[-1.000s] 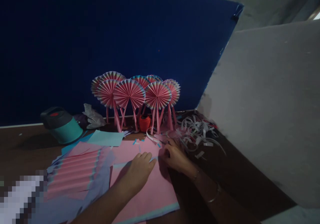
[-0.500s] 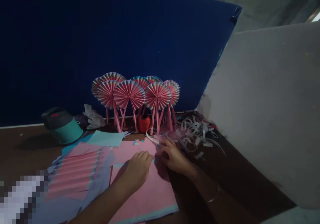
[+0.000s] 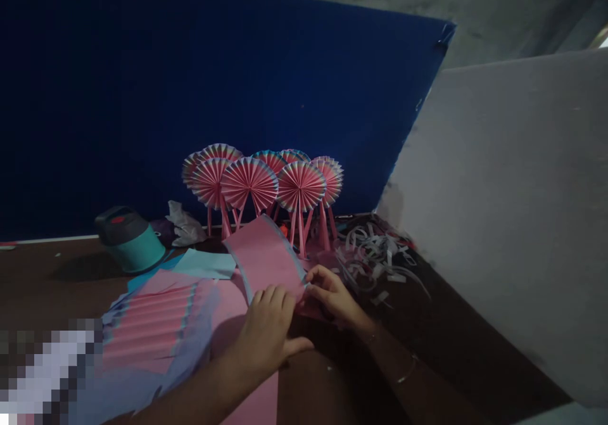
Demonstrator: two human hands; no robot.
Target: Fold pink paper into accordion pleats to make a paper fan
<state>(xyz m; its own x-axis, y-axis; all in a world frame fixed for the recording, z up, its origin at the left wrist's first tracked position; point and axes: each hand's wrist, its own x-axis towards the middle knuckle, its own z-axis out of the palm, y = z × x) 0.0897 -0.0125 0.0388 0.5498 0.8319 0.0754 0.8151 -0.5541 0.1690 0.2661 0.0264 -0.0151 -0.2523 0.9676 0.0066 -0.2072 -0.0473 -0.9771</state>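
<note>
A pink paper sheet (image 3: 266,254) with blue-grey edges stands tilted up, its far end raised before the paper fans. At its near right corner, my right hand (image 3: 336,299) pinches the sheet between thumb and fingers. My left hand (image 3: 267,327) rests against the near edge, fingers over the paper and thumb stretched out to the right, so it looks open. Beneath my left forearm lies more pink paper (image 3: 261,390). Just left of it is a pleated pink sheet (image 3: 152,317) with blue edges.
Several round pink paper fans (image 3: 249,183) on legs stand against the blue board (image 3: 266,70). Curled paper strips (image 3: 375,247) are heaped at right. A teal and black container (image 3: 130,241), a crumpled plastic bag (image 3: 184,222) and light-blue paper (image 3: 206,263) are at left.
The blue-edged pink sheet that lay flat under my hands is now lifted and turned, its far end up toward the fans. My right hand has come to its corner; my left thumb has spread.
</note>
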